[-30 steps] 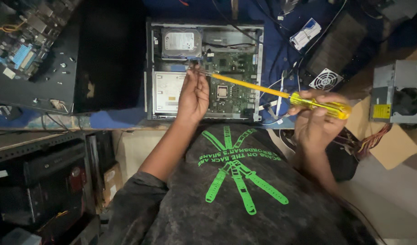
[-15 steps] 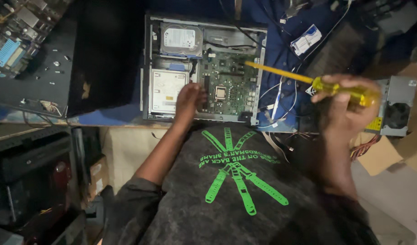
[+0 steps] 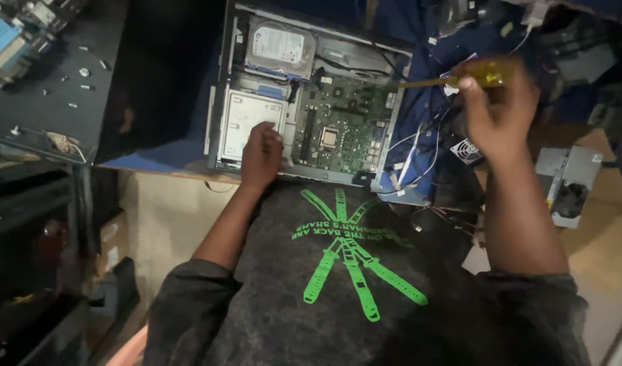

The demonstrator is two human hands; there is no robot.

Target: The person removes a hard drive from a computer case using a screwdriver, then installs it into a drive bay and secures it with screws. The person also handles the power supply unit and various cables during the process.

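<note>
Blue-covered workbench fills the upper frame, bearing an open computer case (image 3: 309,102) at centre. Left hand (image 3: 260,154) rests curled on its drive bay (image 3: 249,122). Right hand (image 3: 497,112), upper right, is clamped on a yellow screwdriver (image 3: 460,76): light, stiff, best gripped by its handle.

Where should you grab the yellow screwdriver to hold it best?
By its thick yellow handle, coming from the right, as the right hand does now. The screwdriver lies nearly level, its thin metal shaft pointing left toward the open computer case, so the handle end is free.
</note>
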